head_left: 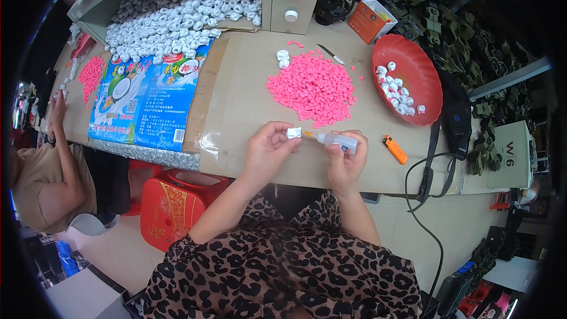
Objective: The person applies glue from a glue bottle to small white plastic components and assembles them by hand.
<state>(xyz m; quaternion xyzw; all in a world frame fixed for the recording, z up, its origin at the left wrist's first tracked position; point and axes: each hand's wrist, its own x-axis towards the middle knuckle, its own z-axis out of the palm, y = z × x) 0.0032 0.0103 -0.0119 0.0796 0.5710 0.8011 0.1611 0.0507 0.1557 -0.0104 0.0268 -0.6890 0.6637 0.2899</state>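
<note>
Between the fingertips of my left hand [269,146] is a small white moulded piece [293,133]. My right hand [347,162] is wrapped round a small clear squeeze bottle [341,142], tilted on its side. Its thin yellowish nozzle [308,134] points left and reaches the white piece; whether it touches is too small to tell. Just beyond my hands lies a heap of small pink pieces [310,88]. Two white pieces [283,58] rest at the heap's far left edge. To the right, a red scalloped bowl [382,53] holds several white pieces with dark and red marks.
An orange lighter [394,149] and a knife [331,54] lie on the table. An orange box [371,21] stands behind the bowl. A large pile of white pieces [171,29] fills the back left, above blue printed cardboard [147,106]. A co-worker's hand [56,109] is far left.
</note>
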